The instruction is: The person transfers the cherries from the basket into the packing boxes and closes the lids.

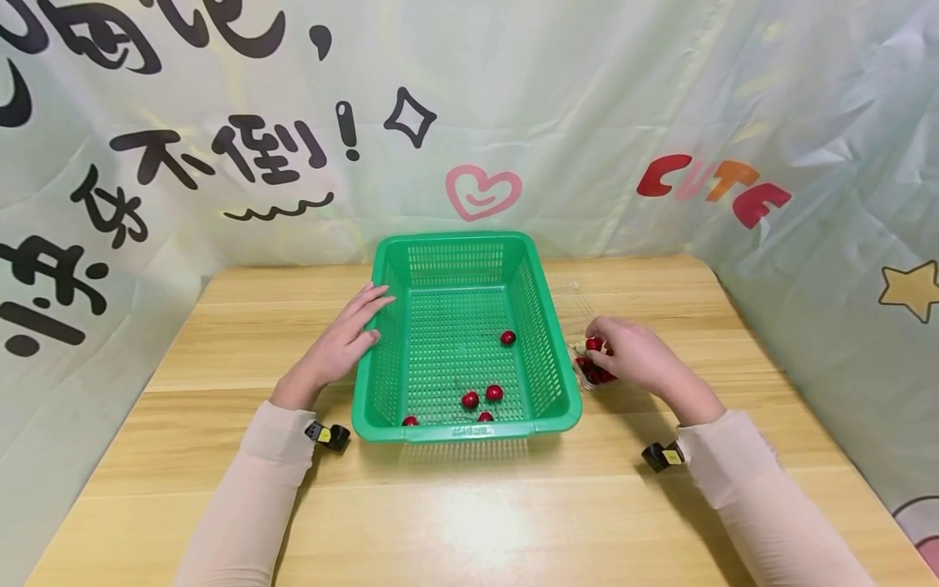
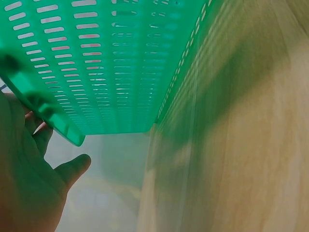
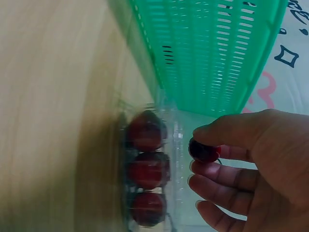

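A green plastic basket (image 1: 469, 432) with slotted walls stands on the table, and several red cherries (image 1: 495, 393) lie on its bottom. My left hand (image 1: 345, 338) rests on the basket's left rim with its fingers straight. In the right wrist view my right hand (image 3: 241, 169) pinches one cherry (image 3: 203, 151) between thumb and fingers. That hand is just over a clear plastic box (image 3: 176, 140) right of the basket, in which more cherries (image 3: 148, 170) show through the side. Part of the box is hidden under the hand in the head view.
The wooden table (image 1: 469, 522) reaches back to a pale printed cloth (image 1: 587, 122) hung behind and on both sides. The box's clear lid (image 1: 575, 297) stands open toward the back, close to the basket's right wall. Black wrist cameras (image 1: 663, 456) sit at both cuffs.
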The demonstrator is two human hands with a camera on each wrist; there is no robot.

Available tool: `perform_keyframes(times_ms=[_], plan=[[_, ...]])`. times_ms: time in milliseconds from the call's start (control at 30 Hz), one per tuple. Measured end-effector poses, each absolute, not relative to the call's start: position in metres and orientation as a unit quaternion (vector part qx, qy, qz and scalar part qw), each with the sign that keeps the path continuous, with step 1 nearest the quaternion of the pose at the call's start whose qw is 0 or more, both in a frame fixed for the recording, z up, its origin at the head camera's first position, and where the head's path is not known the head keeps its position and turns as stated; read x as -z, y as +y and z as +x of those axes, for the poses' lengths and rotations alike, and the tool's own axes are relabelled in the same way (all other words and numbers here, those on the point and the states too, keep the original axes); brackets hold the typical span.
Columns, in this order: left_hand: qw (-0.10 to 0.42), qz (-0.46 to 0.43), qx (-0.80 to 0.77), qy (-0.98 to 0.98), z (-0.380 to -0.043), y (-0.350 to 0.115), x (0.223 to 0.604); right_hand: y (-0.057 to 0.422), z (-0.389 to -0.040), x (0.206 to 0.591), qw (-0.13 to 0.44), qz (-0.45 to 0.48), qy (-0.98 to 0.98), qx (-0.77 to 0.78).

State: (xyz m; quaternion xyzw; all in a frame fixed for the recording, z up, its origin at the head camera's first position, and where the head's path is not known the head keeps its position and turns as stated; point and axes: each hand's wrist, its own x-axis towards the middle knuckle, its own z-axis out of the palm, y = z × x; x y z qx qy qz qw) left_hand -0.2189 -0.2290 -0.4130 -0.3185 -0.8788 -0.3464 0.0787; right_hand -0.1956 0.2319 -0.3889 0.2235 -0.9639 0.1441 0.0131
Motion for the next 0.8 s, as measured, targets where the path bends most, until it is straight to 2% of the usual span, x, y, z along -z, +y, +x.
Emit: perform_keyframes(times_ms=[433, 800], plan=[[0.072, -0.314, 0.346, -0.881, -0.218, -0.229, 0.414, 0.229, -0.198, 0.402, 0.019, 0.197, -0.972, -0.128], [0.077, -0.317, 0.344, -0.880, -0.219, -0.229, 0.414, 0.229, -0.202, 0.383, 0.017, 0.193, -0.971, -0.143]])
